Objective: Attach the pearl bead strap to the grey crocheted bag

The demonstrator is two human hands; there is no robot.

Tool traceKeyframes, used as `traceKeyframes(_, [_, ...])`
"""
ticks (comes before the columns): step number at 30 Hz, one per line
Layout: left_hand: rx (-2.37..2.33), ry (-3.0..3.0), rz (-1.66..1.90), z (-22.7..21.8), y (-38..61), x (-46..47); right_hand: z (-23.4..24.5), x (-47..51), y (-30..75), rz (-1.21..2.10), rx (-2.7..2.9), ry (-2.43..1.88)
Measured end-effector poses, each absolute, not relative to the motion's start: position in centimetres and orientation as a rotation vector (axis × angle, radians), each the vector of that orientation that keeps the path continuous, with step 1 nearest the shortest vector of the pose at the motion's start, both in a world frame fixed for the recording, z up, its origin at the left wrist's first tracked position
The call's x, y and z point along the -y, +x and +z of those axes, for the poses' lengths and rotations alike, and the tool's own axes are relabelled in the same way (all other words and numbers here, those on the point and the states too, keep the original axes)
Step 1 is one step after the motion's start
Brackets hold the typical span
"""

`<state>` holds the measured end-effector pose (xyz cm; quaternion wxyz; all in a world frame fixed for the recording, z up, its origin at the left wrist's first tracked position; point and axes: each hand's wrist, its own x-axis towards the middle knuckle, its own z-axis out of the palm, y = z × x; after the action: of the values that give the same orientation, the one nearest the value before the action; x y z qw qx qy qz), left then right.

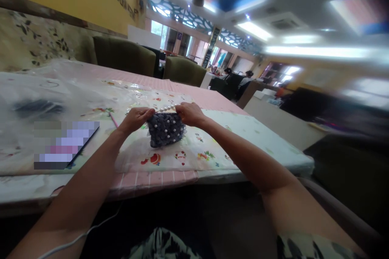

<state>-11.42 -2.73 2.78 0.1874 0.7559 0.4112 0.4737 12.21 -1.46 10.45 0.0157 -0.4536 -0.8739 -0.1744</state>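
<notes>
A small dark blue-grey knitted or crocheted pouch [165, 131], dotted with white pearl beads, hangs upright just over the tablecloth. My left hand [139, 117] is closed on its upper left corner, thumb toward the middle. At the upper right corner, my right hand [190, 114] is closed on the pouch's top edge. A short strand of white pearls [167, 108] runs along the top between both hands; I cannot tell which fingers hold it. Beside my left wrist lies a thin pink stick [114, 119], perhaps a crochet hook.
A phone [69, 143] with a blurred-out screen lies left of my left forearm. Behind it, clear plastic wrap [75, 89] covers something dark [39, 107]. A white cable [88, 232] crosses my left forearm. Green chairs [184, 69] stand beyond the table [219, 99]; people sit farther back.
</notes>
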Motion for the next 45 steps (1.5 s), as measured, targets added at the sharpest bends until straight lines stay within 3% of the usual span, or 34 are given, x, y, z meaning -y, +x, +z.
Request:
traceKeyframes(6, [-1.031, 1.769, 1.286, 2.8, -11.2, 2.6, 10.7, 1.5, 12.7, -0.368, 2.667, -1.374])
traceKeyframes(11, [-0.985, 1.577, 1.474, 2.4, -11.0, 2.1, 11.6, 1.4, 14.1, 0.412, 2.574, -1.058])
traceKeyframes(13, [-0.983, 1.544, 1.518, 2.4, -11.1, 2.0, 12.2, 1.2, 14.4, 0.571, 2.430, -0.977])
traceKeyframes(19, [-0.918, 1.367, 1.519, 2.3, -11.4, 1.9, 14.1, 0.7, 12.7, 0.392, 2.347, -1.069])
traceKeyframes(26, [-0.692, 1.114, 1.179, 0.4, -11.5, 0.8, 17.3, 1.0, 10.6, 0.981, 1.872, -0.879])
traceKeyframes(33, [-0.571, 1.099, 0.988, -1.4, -10.2, 1.3, 18.7, -1.1, 11.1, 1.165, 1.511, -0.793])
traceKeyframes(40, [-0.719, 1.016, 1.333, -0.1, -10.4, 0.7, 16.4, -2.4, 13.9, 1.221, 1.309, -1.046])
traceKeyframes(45, [-1.022, 1.122, 1.379, -0.8, -11.1, 0.0, 10.9, -1.5, 16.3, 1.273, 1.345, -1.279])
